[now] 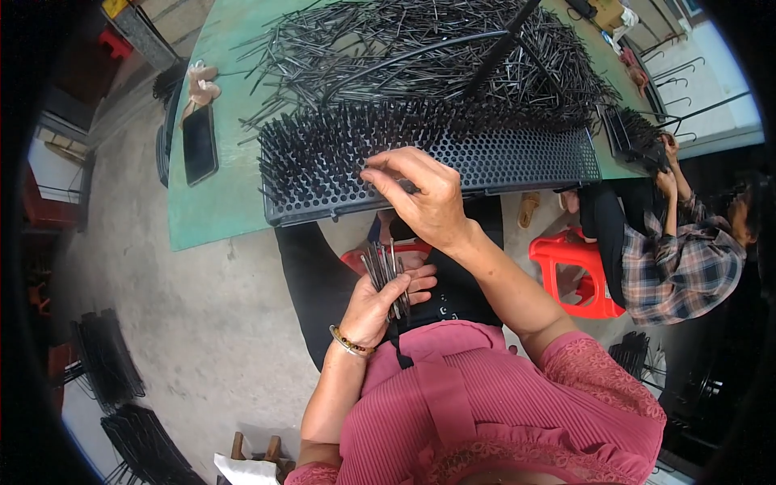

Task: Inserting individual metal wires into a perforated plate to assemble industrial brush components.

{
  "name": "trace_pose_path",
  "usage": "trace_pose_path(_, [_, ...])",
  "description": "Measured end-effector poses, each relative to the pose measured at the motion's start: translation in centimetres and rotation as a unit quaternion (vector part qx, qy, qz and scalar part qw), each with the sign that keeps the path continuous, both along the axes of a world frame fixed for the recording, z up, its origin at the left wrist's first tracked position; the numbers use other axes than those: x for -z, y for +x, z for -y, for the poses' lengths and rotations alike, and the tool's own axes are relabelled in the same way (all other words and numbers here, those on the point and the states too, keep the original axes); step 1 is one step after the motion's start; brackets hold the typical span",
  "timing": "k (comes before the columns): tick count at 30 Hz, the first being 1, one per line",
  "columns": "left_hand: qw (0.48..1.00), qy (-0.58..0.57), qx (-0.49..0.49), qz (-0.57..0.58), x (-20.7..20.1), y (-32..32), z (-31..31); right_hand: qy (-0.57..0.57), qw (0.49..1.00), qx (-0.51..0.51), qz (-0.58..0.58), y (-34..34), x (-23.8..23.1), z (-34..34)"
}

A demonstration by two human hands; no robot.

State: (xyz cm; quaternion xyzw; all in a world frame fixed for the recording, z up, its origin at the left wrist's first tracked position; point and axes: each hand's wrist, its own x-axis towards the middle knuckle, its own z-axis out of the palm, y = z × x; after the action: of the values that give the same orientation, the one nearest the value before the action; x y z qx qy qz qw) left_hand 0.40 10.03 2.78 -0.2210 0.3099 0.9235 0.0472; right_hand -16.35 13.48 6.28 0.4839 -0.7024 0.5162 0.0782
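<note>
My left hand (378, 305) is wrapped round a bundle of thin dark metal rods (390, 263), held upright below the table edge in front of my body. My right hand (422, 192) reaches over a black perforated tray (529, 166), thumb and forefinger drawn together in a pinch. Whether a rod is between those fingertips is hard to make out. Many black-tipped rods (299, 153) stand upright in the tray's holes, thickest at its left and along its back. Bare holes show toward the right of the tray, whose front edge overhangs the table.
Behind the tray lies a wide heap of loose rods (315, 61) on the green table (212, 218). A phone (200, 145) rests at the left. At right, a co-worker in a plaid shirt (683, 263) handles another tray (634, 139) near a red stool (570, 271). A dark metal frame (525, 40) rises over the heap.
</note>
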Motion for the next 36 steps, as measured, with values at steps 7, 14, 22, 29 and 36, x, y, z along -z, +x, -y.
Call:
trace_pose_path(7, [1.0, 0.003, 0.006, 0.002, 0.0, 0.1, -0.2, 0.017, 1.0, -0.005, -0.005, 0.1, -0.1, -0.3])
trace_pose_path(14, [1.0, 0.006, 0.012, -0.001, -0.1, 0.0, -0.3, 0.002, 1.0, 0.003, -0.014, 0.1, 0.3, -0.2])
trace_pose_path(22, [1.0, 0.025, 0.018, 0.001, 0.1, 0.1, -0.3, 0.003, 1.0, 0.005, 0.004, 0.3, 0.9, -0.1])
trace_pose_path(29, [0.999, 0.028, 0.02, 0.006, 0.1, 0.0, 0.0, 0.009, 0.998, 0.017, 0.053, 0.4, 0.3, -0.1])
trace_pose_path(36, [0.999, 0.025, 0.02, 0.011, 0.3, -0.6, 0.6, 0.007, 0.999, -0.008, 0.034, 0.1, 0.4, 0.1])
